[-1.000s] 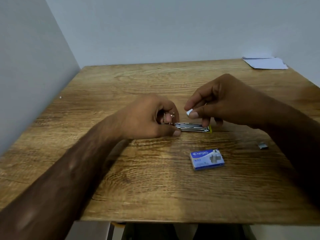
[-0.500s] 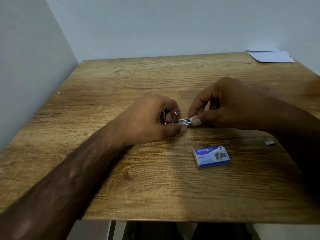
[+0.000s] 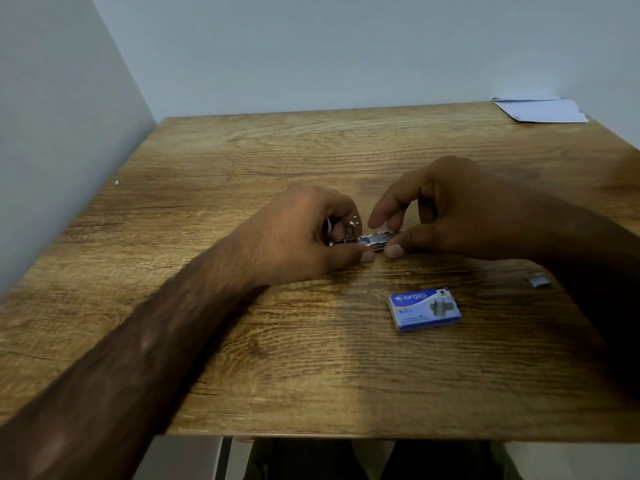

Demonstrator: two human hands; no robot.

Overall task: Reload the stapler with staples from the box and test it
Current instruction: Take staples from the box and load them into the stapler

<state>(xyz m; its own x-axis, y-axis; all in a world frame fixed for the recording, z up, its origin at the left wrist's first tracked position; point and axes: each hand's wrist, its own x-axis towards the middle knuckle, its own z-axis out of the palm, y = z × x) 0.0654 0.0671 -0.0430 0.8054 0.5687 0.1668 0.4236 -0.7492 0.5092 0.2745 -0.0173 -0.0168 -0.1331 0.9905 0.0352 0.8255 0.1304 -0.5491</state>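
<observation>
A small metal stapler [image 3: 372,241] lies on the wooden table [image 3: 277,358], mostly covered by both hands. My left hand [image 3: 304,233] grips its left end, thumb along the near side. My right hand [image 3: 450,213] pinches its right part between thumb and fingers, with the index finger raised above the open channel. Whether a staple strip sits under those fingers is hidden. The blue staple box [image 3: 425,309] lies shut on the table, nearer to me and to the right of the stapler. A small grey strip of staples [image 3: 539,280] rests further right, beside my right forearm.
White paper sheets [image 3: 540,110] lie at the far right corner. A tiny white speck [image 3: 117,182] sits near the left edge. Walls close off the table's left, back and right sides. The near edge runs just above my legs.
My right hand came down from above the stapler onto its right part, covering the yellow tip. The left hand kept its grip. The camera tilted slightly.
</observation>
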